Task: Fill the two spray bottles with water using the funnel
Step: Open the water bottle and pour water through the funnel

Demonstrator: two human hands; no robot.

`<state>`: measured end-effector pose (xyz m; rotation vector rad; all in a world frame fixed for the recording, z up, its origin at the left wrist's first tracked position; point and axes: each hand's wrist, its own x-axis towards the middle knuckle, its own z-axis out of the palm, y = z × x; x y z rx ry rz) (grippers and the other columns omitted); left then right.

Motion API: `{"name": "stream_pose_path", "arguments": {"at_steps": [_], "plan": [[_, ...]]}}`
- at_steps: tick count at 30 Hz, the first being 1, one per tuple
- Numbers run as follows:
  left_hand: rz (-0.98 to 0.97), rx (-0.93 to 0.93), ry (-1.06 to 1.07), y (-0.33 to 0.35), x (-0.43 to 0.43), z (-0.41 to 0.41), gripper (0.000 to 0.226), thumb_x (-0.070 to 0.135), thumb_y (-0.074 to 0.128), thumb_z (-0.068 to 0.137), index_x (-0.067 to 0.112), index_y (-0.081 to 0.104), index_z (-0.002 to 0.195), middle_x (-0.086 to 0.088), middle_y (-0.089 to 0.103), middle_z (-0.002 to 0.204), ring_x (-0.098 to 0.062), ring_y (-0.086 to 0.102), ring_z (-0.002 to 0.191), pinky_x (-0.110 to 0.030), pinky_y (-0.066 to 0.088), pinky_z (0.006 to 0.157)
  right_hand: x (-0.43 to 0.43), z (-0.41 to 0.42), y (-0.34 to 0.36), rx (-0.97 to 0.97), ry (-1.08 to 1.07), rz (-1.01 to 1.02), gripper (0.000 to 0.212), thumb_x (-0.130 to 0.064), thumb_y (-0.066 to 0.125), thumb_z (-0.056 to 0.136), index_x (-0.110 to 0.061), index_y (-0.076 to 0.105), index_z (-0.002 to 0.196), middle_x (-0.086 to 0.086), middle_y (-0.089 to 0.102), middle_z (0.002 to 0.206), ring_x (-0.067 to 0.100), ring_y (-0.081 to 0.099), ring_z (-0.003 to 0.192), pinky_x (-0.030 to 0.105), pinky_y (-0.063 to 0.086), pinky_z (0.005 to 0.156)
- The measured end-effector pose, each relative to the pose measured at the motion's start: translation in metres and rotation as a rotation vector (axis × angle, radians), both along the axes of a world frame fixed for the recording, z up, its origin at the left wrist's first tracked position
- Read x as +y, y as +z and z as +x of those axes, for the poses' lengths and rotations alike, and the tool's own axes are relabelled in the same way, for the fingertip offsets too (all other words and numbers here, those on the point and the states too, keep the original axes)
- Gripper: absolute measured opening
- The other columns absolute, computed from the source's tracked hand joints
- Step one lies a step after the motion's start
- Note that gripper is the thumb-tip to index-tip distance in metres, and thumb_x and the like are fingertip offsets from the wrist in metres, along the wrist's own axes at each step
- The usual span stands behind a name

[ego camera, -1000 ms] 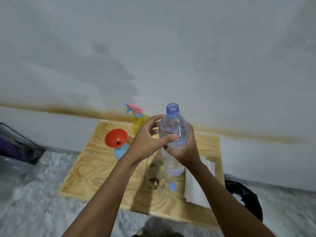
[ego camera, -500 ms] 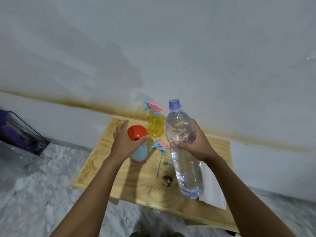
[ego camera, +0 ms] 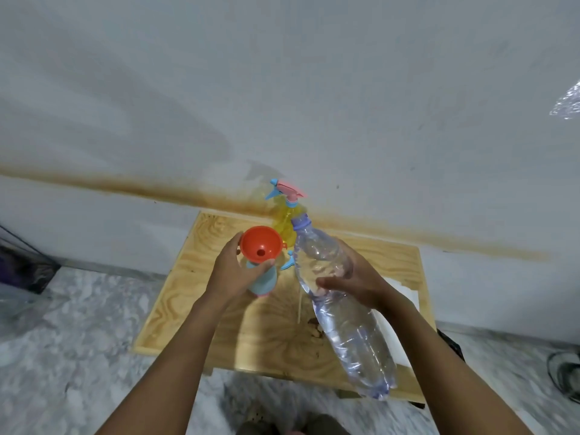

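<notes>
An orange funnel [ego camera: 260,244] sits in the neck of a light blue spray bottle [ego camera: 266,280] on the wooden table [ego camera: 194,296]. My left hand [ego camera: 233,273] wraps the blue bottle just under the funnel. My right hand [ego camera: 353,279] grips a large clear water bottle [ego camera: 348,315], uncapped and tilted, its open mouth up and left, near the funnel's right side. A yellow spray bottle [ego camera: 284,227] with a pink and blue trigger head stands behind, at the wall. The blue bottle's loose spray head [ego camera: 290,262] with its tube lies on the table, mostly hidden.
White paper [ego camera: 405,296] lies on the table's right side under my right arm. A dark container [ego camera: 25,268] stands on the floor at the left. A dark object [ego camera: 452,343] lies on the floor behind the table's right edge. The wall rises directly behind the table.
My left hand let go of the water bottle, moved left and closed on the blue spray bottle under the funnel. My right hand tilted the water bottle's mouth toward the funnel.
</notes>
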<state>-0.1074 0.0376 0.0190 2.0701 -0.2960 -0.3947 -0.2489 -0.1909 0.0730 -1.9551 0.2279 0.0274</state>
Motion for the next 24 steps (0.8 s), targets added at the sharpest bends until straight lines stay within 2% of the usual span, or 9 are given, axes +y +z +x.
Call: {"name": "stream_pose_path", "arguments": {"at_steps": [2,5,8,11,13,16,19,24], "plan": [[-0.040,0.001,-0.004,-0.005,0.002,0.000,0.109,0.074,0.082,0.050,0.028,0.045,0.142,0.007,0.058,0.134,-0.015,0.057,0.120,-0.043,0.050,0.102,0.002,0.002,0.000,0.027,0.028,-0.032,0.074,-0.034,0.085,0.072,-0.053,0.048,0.133,-0.017,0.064,0.129,0.006,0.062,0.118,0.030,0.049,0.099],[-0.079,-0.002,-0.003,-0.005,0.001,-0.005,0.102,0.052,0.090,0.062,0.026,0.040,0.147,0.006,0.056,0.137,-0.014,0.054,0.125,-0.038,0.048,0.104,0.002,0.006,0.003,0.065,0.060,-0.082,0.069,-0.023,0.084,0.077,-0.058,0.049,0.125,-0.026,0.064,0.123,-0.002,0.061,0.114,0.016,0.047,0.089],[-0.114,-0.029,-0.006,-0.009,0.000,-0.006,0.099,0.037,0.091,0.068,0.025,0.037,0.150,0.007,0.057,0.136,-0.012,0.053,0.126,-0.034,0.046,0.105,0.002,0.010,0.006,0.115,0.072,-0.096,0.065,-0.032,0.083,0.077,-0.053,0.048,0.128,-0.023,0.065,0.122,-0.002,0.062,0.112,0.026,0.049,0.092],[-0.137,-0.048,-0.008,-0.011,-0.001,-0.007,0.095,0.034,0.090,0.069,0.025,0.040,0.148,0.009,0.058,0.132,-0.011,0.054,0.124,-0.029,0.045,0.103,0.003,0.014,0.006,0.148,0.086,-0.103,0.072,-0.048,0.080,0.070,-0.045,0.049,0.135,-0.017,0.064,0.127,0.004,0.062,0.116,0.038,0.050,0.101],[-0.149,-0.039,-0.001,-0.012,-0.002,-0.007,0.097,0.036,0.090,0.068,0.027,0.038,0.149,0.010,0.057,0.131,-0.011,0.054,0.123,-0.031,0.046,0.103,0.003,0.017,0.005,0.163,0.097,-0.103,0.075,-0.047,0.080,0.070,-0.040,0.049,0.138,-0.016,0.065,0.128,0.006,0.063,0.116,0.042,0.050,0.103],[-0.171,-0.008,0.015,-0.011,-0.003,-0.009,0.102,0.043,0.090,0.066,0.029,0.034,0.151,0.012,0.056,0.130,-0.010,0.053,0.122,-0.026,0.045,0.097,0.003,0.020,0.004,0.181,0.117,-0.110,0.071,-0.040,0.081,0.076,-0.040,0.049,0.139,-0.015,0.067,0.126,0.007,0.065,0.114,0.042,0.050,0.102],[-0.184,-0.006,0.033,-0.009,-0.004,-0.010,0.102,0.050,0.088,0.066,0.028,0.035,0.150,0.010,0.056,0.131,-0.011,0.054,0.122,-0.027,0.046,0.099,0.003,0.023,0.003,0.202,0.134,-0.115,0.068,-0.034,0.080,0.080,-0.041,0.048,0.139,-0.014,0.068,0.124,0.007,0.067,0.109,0.038,0.053,0.096],[-0.196,-0.015,0.047,-0.008,-0.006,-0.010,0.091,0.042,0.087,0.070,0.025,0.041,0.146,0.014,0.056,0.122,-0.011,0.056,0.118,-0.005,0.038,0.082,0.002,0.027,-0.002,0.235,0.132,-0.115,0.076,-0.046,0.081,0.072,-0.039,0.047,0.140,-0.011,0.067,0.126,0.011,0.066,0.113,0.046,0.052,0.100]]}}
